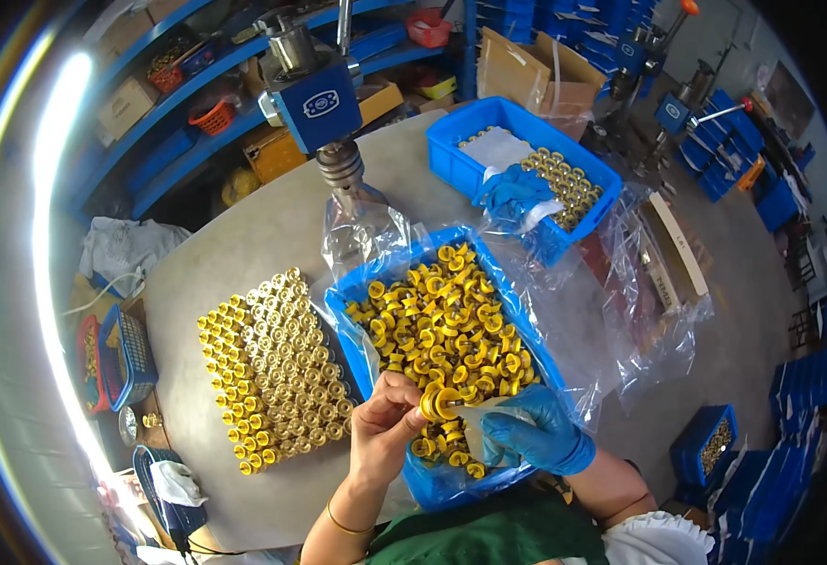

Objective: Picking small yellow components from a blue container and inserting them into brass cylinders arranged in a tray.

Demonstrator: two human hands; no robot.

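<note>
- bare left hand [382,426] is pinched shut on a yellow ring-shaped part [440,404], fingertips tight on its rim.
- gloved right hand [536,431], in blue, is curled closed just right of that part, gripping a pale scrap of cloth or paper [489,414] that touches it.
- both hands hover over the near end of a blue bin [432,485], plastic-lined, heaped with more yellow parts [446,325] just beyond the fingers.
- left of the bare hand, brass-coloured pieces [277,367] stand in neat rows on the table [244,245].
- far beyond the gloved hand, a second blue bin [451,151].
</note>
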